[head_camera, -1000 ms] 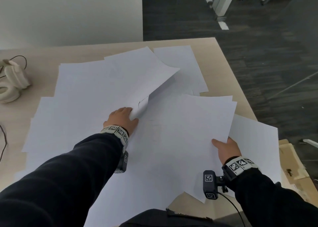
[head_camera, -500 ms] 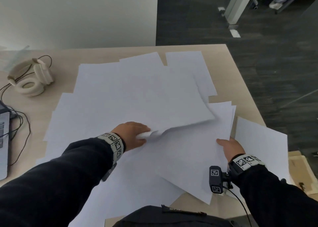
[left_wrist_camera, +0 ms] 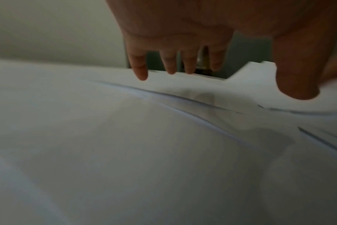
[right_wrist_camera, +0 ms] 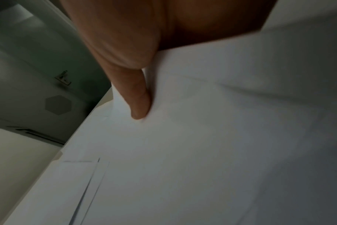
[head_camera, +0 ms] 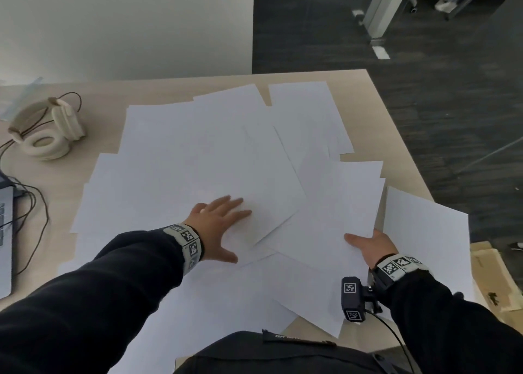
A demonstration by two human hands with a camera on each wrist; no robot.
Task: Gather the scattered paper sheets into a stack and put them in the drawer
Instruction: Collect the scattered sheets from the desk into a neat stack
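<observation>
Loose white paper sheets (head_camera: 198, 158) spread over a pale wooden table (head_camera: 396, 135), both hands on them.

The sheets overlap across most of the table, a few hanging past its near edge; one lies apart at the right edge (head_camera: 424, 232). The left hand (head_camera: 218, 226) lies flat on the pile with fingers (left_wrist_camera: 138, 70) straight and spread, gripping nothing. The right hand (head_camera: 373, 246) pinches the near edge of a small bundle, thumb (right_wrist_camera: 137, 103) on top, the other fingers hidden beneath. Cream headphones (head_camera: 45, 130) with a cord sit at the far left, just beside a laptop corner (head_camera: 5, 232).
</observation>
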